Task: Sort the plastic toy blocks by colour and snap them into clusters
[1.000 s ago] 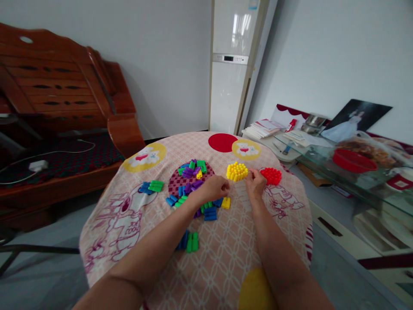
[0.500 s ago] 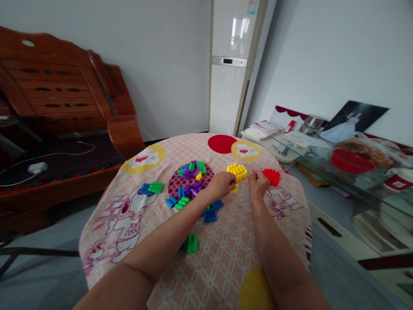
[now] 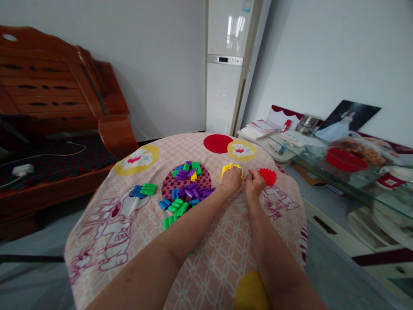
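Observation:
My left hand (image 3: 232, 181) is closed over the near side of a cluster of yellow building blocks (image 3: 227, 168) and covers part of it; its fingertips are mostly hidden. Just to its right, my right hand (image 3: 253, 185) has its fingers drawn together, and whatever is between them is too small to make out. Beside that hand sits a cluster of red building blocks (image 3: 268, 176) with knobby tops. Left of my hands lie loose purple blocks (image 3: 192, 189), green blocks (image 3: 177, 207) and blue blocks (image 3: 164, 204), partly behind my left forearm.
A patterned cloth (image 3: 222, 241) covers the round table. Small groups of green blocks (image 3: 149, 189) and mixed-colour blocks (image 3: 183, 173) lie further left and back. To the right stands a glass shelf (image 3: 325, 172) with a red bowl (image 3: 345, 160). A wooden bench (image 3: 58, 99) is at left.
My left hand has moved forward onto the yellow blocks, hiding more of them. My right hand stays near the red blocks. The view has shifted slightly, showing more purple and green blocks.

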{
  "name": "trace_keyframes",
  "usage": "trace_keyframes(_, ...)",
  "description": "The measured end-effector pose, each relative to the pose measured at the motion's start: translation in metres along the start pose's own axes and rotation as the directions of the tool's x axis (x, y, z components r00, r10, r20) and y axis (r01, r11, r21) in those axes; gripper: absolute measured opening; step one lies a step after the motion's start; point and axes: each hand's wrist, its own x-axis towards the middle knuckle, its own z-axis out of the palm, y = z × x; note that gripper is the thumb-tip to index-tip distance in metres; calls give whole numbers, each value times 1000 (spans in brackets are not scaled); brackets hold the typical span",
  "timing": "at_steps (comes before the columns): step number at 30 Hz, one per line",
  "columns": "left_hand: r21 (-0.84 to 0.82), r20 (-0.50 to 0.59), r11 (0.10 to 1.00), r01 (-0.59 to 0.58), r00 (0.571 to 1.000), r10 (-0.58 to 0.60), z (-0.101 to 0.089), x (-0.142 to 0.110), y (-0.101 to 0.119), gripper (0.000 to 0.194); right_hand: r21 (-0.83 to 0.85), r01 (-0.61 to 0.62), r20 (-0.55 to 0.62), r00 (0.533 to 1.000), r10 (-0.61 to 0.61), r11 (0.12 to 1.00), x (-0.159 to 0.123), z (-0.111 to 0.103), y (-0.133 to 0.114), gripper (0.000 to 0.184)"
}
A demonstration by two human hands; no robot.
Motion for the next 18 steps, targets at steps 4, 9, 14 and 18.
trace_keyframes(4,-46,-64,999,13,998,-16,-12,-7,-8,31,-16,-6,-18,1000,6,1000,-1,0,-1,35)
trace_keyframes(9,13,-125,988,153,981,-150,-43,-13,-65,23,-18,-14,-28,1000,14,1000,-1,1,-2,34)
trace_keyframes(14,229,-34,929,291,956,-291,-54,-26,-119,28,-9,-8,-36,999,7,1000,-1,3,-3,32)
trace_keyframes(18,305,-29,901,308,949,-315,-50,-34,-132,30,17,-11,-16,1000,11,1000,-1,2,-2,31)
